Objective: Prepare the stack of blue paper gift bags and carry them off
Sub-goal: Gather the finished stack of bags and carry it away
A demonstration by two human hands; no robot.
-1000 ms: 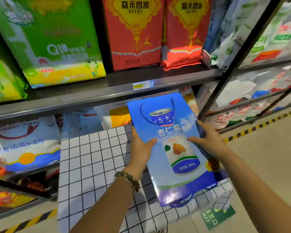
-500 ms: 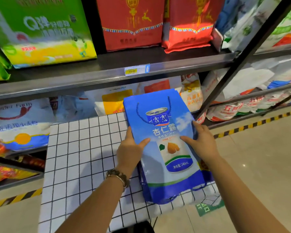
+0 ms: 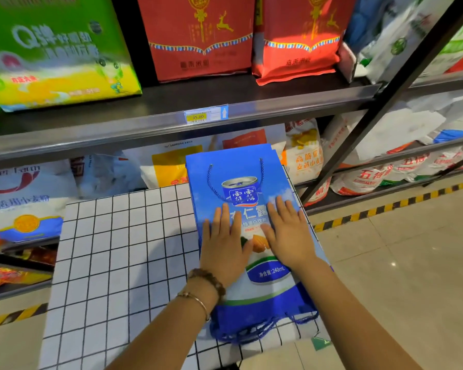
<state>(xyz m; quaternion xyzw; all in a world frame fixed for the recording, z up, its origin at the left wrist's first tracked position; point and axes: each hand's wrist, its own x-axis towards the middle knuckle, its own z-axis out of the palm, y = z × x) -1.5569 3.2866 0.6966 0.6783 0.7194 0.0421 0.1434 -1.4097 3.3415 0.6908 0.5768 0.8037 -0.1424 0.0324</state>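
A stack of flat blue paper gift bags [image 3: 233,172] with a printed can and blue cord handles lies on the right part of a small table covered in a white cloth with a black grid [image 3: 118,249]. My left hand [image 3: 223,244] lies flat on the top bag, fingers straight, with a bead bracelet and a bangle on its wrist. Beside it, my right hand [image 3: 288,232] presses flat on the same bag, fingers spread. Loose cord handles of lower bags stick out at the near end of the stack.
Right behind the table stands a dark metal shelf unit [image 3: 145,124] with green and red rice bags above and flour sacks below. A slanted black post [image 3: 385,108] rises to the right. Beige floor tiles [image 3: 412,276] with yellow-black hazard tape lie to the right.
Both hands held the stack by its side edges before; now they lie flat on top of it, and the stack rests flat on the table. The view has tilted down.
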